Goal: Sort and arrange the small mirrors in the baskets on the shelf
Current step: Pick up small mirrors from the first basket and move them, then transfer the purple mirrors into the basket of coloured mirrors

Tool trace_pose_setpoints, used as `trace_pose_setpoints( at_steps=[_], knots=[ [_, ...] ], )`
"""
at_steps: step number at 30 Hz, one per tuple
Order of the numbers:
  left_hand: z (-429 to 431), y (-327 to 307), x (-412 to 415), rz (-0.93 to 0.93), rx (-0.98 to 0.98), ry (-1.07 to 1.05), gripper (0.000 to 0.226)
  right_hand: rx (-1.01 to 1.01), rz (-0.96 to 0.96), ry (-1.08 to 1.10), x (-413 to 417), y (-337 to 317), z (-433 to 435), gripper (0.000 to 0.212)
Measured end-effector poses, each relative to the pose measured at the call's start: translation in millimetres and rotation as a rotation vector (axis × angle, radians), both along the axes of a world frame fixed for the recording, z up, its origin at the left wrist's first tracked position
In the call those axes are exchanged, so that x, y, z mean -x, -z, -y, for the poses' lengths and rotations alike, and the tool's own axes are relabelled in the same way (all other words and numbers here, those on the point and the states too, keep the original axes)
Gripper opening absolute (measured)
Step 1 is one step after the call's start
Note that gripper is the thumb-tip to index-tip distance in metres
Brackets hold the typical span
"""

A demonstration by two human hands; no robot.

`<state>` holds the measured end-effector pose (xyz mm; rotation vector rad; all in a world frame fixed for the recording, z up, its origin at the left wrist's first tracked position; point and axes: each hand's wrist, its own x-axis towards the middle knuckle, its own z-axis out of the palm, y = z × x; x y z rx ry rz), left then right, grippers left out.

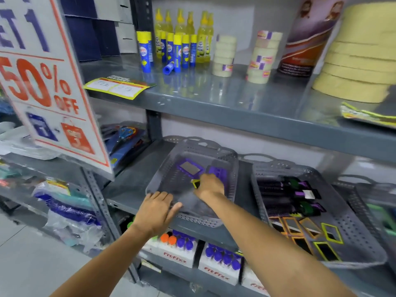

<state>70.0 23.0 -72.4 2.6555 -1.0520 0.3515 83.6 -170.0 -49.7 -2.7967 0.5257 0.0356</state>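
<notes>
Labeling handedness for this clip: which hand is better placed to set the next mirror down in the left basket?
Probably right. The right hand is already inside the grey basket, holding a yellow-framed mirror beside the purple mirror. The left hand only rests on the basket's front rim, apparently steadying it.

The hanging sign (42, 86) reads "50% OFF"; white boxes (174, 255) below read "Fitfizz".

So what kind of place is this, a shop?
Most likely a discount or stationery shop: a "50% OFF" sign hangs by metal shelves stocked with glue sticks, tape rolls and baskets of small mirrors.
</notes>
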Motion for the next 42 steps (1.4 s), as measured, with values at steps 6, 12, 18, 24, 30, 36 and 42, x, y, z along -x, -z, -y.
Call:
trace_pose_setpoints(
  at_steps=[6, 12, 18, 24, 30, 36, 42],
  knots=[
    [69.4, -22.4, 23.3, 0.134, 0.090, 0.086, 0.074, -0.147, 0.215, 0.205, 38.9, -49.6, 78.9, 0.019],
    [172.6, -36.0, 79.0, 0.057, 0.087, 0.210, 0.066, -0.024, 0.276, 0.373, 125.7, -66.9, 186.8, 0.034],
    [237.3, -12.5, 123.8, -0.168, 0.087, 0.092, 0.037, -0.014, 0.088, 0.554, 225.3, -52.3, 255.5, 0.031],
    [255.7, -2.1, 135.7, -0.335, 0.199, -0.028, 0.035, 0.034, -0.034, 0.540, 265.4, -30.0, 262.7, 0.025],
    [255.2, -1.9, 139.4, -0.500, 0.318, -0.067, 0.049, 0.093, -0.232, 0.489, 263.9, -9.7, 256.3, 0.035],
    [254.3, 0.5, 139.1, -0.578, 0.366, -0.124, 0.053, 0.088, -0.279, 0.486, 258.5, 2.5, 253.2, 0.032],
    [253.0, 4.1, 137.2, -0.579, 0.391, -0.120, 0.054, 0.082, -0.317, 0.490, 255.5, 6.0, 253.6, 0.029]
  ],
)
